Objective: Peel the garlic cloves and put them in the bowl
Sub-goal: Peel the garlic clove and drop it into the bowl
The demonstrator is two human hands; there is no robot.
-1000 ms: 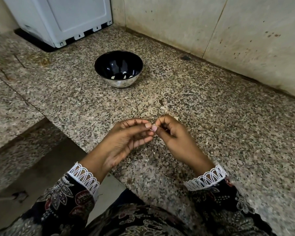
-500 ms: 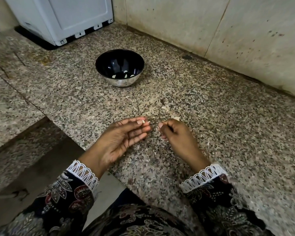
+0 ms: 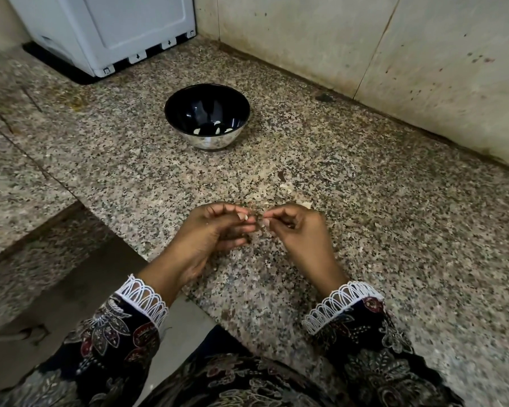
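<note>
Garlic clove, small and pale, sits pinched at the fingertips of my left hand, held just above the speckled granite bench. From the head view I see that hand's thumb and forefinger curled round the clove, the other fingers loosely bent beneath. My right hand is just beside it, fingertips pinched together near the clove but not touching the left hand; a narrow gap shows between them. Whether the right fingers hold a scrap of skin I cannot tell, it is too small and blurred.

Farther back on the bench stands the bowl, dark inside with a shiny outer wall, upright, well apart from both hands. A few peeled cloves lie white at its bottom. Between the bowl and my hands some pale peel scraps lie scattered on the stone. A white appliance stands at the far left corner against the tiled wall. Lace-edged patterned sleeves cover both wrists.
</note>
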